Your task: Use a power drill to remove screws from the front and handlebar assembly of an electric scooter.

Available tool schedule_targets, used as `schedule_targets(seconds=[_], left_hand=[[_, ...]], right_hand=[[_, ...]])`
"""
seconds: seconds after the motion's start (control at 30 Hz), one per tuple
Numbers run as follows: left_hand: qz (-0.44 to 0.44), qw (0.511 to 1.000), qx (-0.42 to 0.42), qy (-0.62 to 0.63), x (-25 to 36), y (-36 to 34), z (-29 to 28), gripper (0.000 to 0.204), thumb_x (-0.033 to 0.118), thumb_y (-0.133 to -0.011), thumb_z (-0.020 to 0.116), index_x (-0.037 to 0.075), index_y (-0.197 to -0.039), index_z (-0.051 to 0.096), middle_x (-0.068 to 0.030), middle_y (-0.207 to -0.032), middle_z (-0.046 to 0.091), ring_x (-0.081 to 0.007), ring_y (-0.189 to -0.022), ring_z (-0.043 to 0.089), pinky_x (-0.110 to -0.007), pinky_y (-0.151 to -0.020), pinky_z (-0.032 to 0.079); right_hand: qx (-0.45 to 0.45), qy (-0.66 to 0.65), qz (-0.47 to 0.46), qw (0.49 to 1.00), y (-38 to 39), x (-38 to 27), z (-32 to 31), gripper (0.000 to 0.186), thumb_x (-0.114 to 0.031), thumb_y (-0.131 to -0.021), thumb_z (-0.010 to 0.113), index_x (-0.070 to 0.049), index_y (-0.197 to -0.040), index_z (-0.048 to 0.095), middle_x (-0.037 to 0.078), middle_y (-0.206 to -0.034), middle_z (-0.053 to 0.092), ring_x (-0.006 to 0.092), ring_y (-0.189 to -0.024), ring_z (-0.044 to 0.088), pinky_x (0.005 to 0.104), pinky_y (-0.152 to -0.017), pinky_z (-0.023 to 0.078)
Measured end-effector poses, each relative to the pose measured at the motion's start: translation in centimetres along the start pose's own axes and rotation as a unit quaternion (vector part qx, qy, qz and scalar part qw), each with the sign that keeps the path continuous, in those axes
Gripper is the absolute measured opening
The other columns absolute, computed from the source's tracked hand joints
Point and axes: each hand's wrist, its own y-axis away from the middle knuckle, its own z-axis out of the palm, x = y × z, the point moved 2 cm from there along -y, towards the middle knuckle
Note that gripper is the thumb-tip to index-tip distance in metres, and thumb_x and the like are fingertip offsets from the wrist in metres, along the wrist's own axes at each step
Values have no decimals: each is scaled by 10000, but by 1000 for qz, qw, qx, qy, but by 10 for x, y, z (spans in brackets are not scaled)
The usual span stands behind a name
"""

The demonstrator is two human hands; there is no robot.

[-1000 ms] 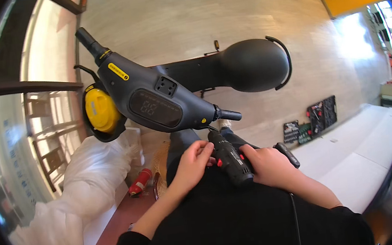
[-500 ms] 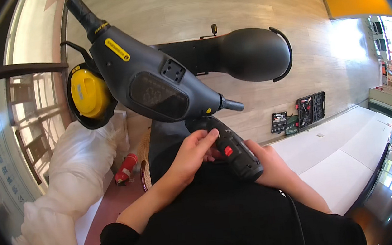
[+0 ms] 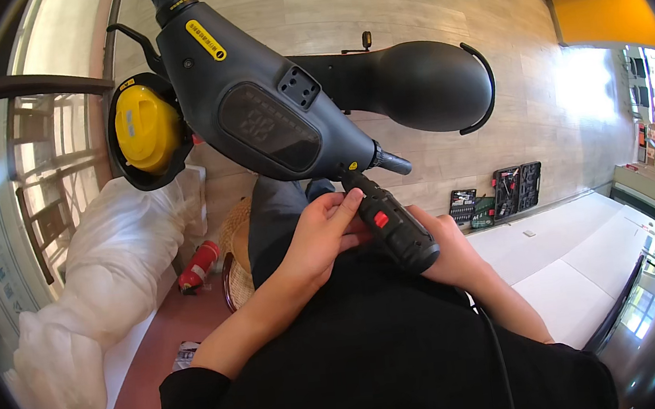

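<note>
My right hand point(image 3: 453, 245) is wrapped round the right side of a black cordless drill point(image 3: 400, 230) with a red switch, held in front of my chest. My left hand point(image 3: 321, 235) closes on the drill's front part, its thumb resting on top and its other fingers partly hidden behind. The drill's front end lies close to the handlebar cover point(image 3: 206, 77) of a dark electric scooter; from this angle I cannot tell whether they touch. The cover carries a dark display point(image 3: 270, 129), a small panel with holes and a right handlebar grip point(image 3: 393, 162).
Behind the cover are the scooter's black seat point(image 3: 439, 85) and a yellow rounded part point(image 3: 145, 128) in a black shell. Open tool cases point(image 3: 506, 194) lie on the floor at right, beside a white surface point(image 3: 540, 254). Left are a wrapped bundle point(image 3: 113, 251) and a fire extinguisher point(image 3: 200, 266).
My view has shifted slightly, and the scooter appears larger. The drill and both hands sit a little higher in the picture, with the same hold on the drill.
</note>
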Motion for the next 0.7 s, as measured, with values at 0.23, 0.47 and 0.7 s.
schedule_targets(seconds=[0.23, 0.47, 0.7], left_hand=[[-4, 1000, -5, 6, 5, -2, -1, 387, 372, -1018, 608, 15, -1163, 577, -83, -1080, 668, -183, -970, 682, -359, -879, 554], [-1, 1000, -8, 7, 5, -1, -2, 388, 378, -1022, 600, 20, -1169, 576, -82, -1079, 667, -185, -962, 682, -357, -875, 554], [1, 1000, -10, 11, 5, -1, -3, 398, 396, -1032, 573, 28, -1185, 576, -76, -1091, 671, -186, -954, 684, -359, -871, 556]], right_hand=[[11, -12, -1, 1000, -4, -3, 2, 380, -77, -780, 720, -5, -1128, 583, 189, -777, 680, 370, -766, 707, 361, -696, 524], [8, -17, 11, 1000, -5, -10, 2, 353, -83, -797, 722, -7, -1112, 584, 191, -798, 683, 369, -787, 709, 368, -709, 520], [-2, 3, 33, 999, -6, -10, 3, 354, -107, -818, 722, -15, -1130, 581, 186, -813, 691, 358, -815, 718, 376, -725, 526]])
